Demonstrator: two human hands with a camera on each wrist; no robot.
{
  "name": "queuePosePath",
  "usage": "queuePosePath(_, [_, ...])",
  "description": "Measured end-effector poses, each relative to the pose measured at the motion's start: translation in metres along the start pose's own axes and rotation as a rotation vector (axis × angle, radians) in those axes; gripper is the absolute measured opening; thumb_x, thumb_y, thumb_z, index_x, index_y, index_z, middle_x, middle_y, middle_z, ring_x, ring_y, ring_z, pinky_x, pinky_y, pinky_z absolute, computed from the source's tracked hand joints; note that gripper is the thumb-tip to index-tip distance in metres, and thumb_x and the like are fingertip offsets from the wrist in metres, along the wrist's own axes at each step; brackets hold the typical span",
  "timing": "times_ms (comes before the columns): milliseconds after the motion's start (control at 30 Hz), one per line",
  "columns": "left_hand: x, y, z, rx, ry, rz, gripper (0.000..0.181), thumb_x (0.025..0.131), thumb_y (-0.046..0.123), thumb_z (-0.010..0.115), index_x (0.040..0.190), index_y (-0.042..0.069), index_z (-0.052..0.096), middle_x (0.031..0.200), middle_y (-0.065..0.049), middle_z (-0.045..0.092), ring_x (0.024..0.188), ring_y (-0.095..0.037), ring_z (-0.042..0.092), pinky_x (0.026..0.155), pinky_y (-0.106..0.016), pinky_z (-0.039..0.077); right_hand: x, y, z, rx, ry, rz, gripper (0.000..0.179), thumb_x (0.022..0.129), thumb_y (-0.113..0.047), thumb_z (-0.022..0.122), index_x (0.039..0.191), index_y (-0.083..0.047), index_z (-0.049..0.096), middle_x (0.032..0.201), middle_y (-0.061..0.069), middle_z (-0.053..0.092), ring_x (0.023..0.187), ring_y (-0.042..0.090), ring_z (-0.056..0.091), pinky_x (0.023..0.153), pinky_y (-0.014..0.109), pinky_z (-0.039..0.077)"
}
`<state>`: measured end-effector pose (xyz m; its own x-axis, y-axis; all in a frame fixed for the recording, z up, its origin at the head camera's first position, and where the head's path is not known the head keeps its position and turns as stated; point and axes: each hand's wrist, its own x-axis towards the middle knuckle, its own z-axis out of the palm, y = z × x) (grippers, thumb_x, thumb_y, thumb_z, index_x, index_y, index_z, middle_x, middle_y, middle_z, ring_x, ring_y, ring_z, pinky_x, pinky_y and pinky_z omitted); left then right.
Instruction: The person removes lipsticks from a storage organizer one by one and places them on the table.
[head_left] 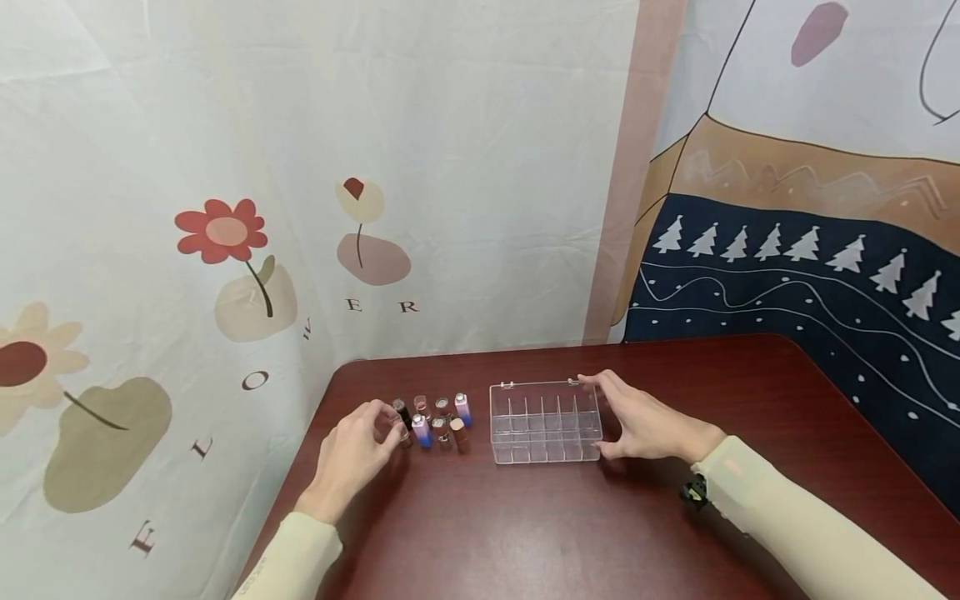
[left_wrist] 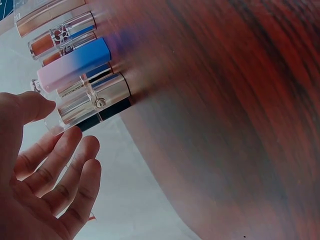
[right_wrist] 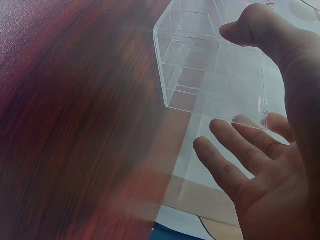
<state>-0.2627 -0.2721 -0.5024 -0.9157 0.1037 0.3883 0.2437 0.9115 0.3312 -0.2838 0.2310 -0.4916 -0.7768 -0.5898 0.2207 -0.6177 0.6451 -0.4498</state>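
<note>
Several lipsticks stand grouped on the left part of the table. My left hand [head_left: 356, 454] is at the group's left end, thumb and index finger at the top of a clear-capped lipstick [left_wrist: 95, 99] with a gold body; its other fingers are loosely bent. Close beside that tube is a pink-to-blue lipstick [left_wrist: 75, 65], and a black tube [left_wrist: 115, 110] shows behind it. My right hand [head_left: 648, 421] holds the right end of a clear compartment box [head_left: 546, 423], thumb at the near side [right_wrist: 232, 33] and fingers by the far edge.
A second pink-to-blue lipstick [head_left: 462, 410] stands at the group's back right, near a brown tube [head_left: 459, 435]. The dark red wooden table [head_left: 525, 533] meets a printed cloth [head_left: 480, 208] at its back and left edges.
</note>
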Motion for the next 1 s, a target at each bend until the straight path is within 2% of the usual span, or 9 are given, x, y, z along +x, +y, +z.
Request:
queuePosePath(267, [0.0011,0.0003,0.0000,-0.002,0.002,0.001,0.016,0.101,0.024,0.089,0.111,0.021,0.078,0.103,0.003,0.081,0.078,-0.010,0.076,0.062,-0.040,0.059,0.0001,0.0000,0.0007,0.006,0.000,-0.003,0.102,0.084,-0.015,0.101,0.167,-0.008,0.044,0.167,0.013,0.055,0.141,0.033,0.072,0.118,0.057,0.062])
queuePosePath(600, [-0.0005,-0.0011,-0.0013,0.014,-0.016,-0.023,0.021,0.101,0.032,0.089,0.116,0.022,0.077,0.106,0.003,0.082,0.082,-0.011,0.076,0.064,-0.042,0.060,0.0012,-0.0001,0.0028,0.005,0.001,-0.009,0.101,0.085,-0.016,0.101,0.167,-0.008,0.043,0.166,0.014,0.056,0.141,0.035,0.072,0.118,0.057,0.062])
queuePosePath(1000, [-0.0008,-0.0008,-0.0036,0.013,0.009,-0.015,0.024,0.102,0.032,0.088,0.120,0.022,0.077,0.108,0.004,0.079,0.083,-0.012,0.077,0.067,-0.044,0.062,0.0010,-0.0026,0.0035,0.014,-0.014,0.007,0.104,0.084,-0.016,0.102,0.168,-0.007,0.043,0.169,0.014,0.053,0.147,0.035,0.069,0.122,0.059,0.059])
